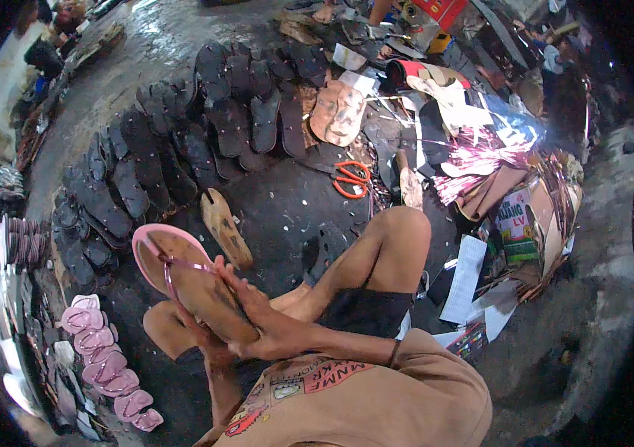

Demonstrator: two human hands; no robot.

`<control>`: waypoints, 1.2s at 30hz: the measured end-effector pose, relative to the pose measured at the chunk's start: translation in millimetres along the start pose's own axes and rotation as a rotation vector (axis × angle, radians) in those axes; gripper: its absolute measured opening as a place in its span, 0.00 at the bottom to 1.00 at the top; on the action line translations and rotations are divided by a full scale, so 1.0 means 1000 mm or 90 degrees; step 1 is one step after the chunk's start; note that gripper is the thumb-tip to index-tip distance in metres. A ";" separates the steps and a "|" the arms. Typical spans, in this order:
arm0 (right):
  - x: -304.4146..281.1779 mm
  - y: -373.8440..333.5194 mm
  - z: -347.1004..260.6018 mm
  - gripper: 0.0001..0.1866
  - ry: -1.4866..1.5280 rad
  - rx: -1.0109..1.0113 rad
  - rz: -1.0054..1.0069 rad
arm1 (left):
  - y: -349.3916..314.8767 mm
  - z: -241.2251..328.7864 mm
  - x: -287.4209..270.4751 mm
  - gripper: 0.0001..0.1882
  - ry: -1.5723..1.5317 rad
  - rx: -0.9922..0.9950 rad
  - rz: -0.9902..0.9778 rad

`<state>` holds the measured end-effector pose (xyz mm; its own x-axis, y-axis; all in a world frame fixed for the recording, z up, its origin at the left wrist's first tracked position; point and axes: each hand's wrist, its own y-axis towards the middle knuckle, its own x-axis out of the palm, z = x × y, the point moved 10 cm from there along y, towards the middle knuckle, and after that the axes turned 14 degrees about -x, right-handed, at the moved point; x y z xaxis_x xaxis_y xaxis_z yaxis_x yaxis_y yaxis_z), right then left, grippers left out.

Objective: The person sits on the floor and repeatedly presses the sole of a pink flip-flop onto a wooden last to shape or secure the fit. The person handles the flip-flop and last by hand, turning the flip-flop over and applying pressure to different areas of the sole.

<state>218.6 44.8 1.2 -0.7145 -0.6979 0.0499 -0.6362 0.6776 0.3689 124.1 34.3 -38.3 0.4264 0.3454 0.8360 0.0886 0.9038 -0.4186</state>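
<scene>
Above my lap, both hands hold a pink thong sandal [173, 244] with a brown foot-shaped last [209, 294] set under its shiny straps. My right hand [263, 319] is closed along the right side near the heel end, its fingers reaching up to the strap. Lower on the left, my left hand [204, 335] grips the other side; the last hides part of its fingers. The toe end points up and left, away from me. Just beyond it, a second brown last [226, 229] lies on the dark floor.
Rows of dark soles [138, 160] curve across the far left. Several pink sandals [105, 361] line up at lower left. Orange-handled scissors [351, 179] lie ahead. Pink shiny strips [473, 167], a carton [518, 223] and scraps crowd the right. My bent knee [403, 231] stands right.
</scene>
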 end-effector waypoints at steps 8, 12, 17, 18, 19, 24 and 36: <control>0.010 -0.030 0.010 0.67 0.198 0.149 0.111 | -0.005 0.047 -0.107 0.37 0.123 -0.016 0.191; -0.076 -0.024 0.063 0.57 -0.013 0.174 0.287 | -0.004 0.054 -0.082 0.35 -0.019 -0.055 -0.103; -0.110 0.038 0.060 0.52 -0.614 0.112 0.083 | -0.006 -0.004 -0.038 0.34 -0.075 -0.094 -0.147; -0.090 0.059 0.008 0.51 -0.627 -0.065 0.078 | -0.010 -0.014 -0.036 0.35 -0.051 -0.132 -0.148; -0.069 0.073 -0.047 0.51 -0.651 -0.237 0.069 | -0.015 -0.024 -0.033 0.36 -0.028 -0.174 -0.151; -0.099 0.100 -0.021 0.45 -0.178 -0.180 -0.076 | -0.059 -0.091 -0.022 0.49 0.095 -0.448 -0.250; -0.109 0.036 0.022 0.38 -0.094 -0.027 -0.037 | -0.029 0.000 -0.077 0.33 0.890 -0.013 0.066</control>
<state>266.5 150.5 -11.6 -0.7135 -0.6922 -0.1082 -0.6672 0.6243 0.4063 89.1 -18.7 -90.6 0.9629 -0.1360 -0.2332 0.0104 0.8819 -0.4712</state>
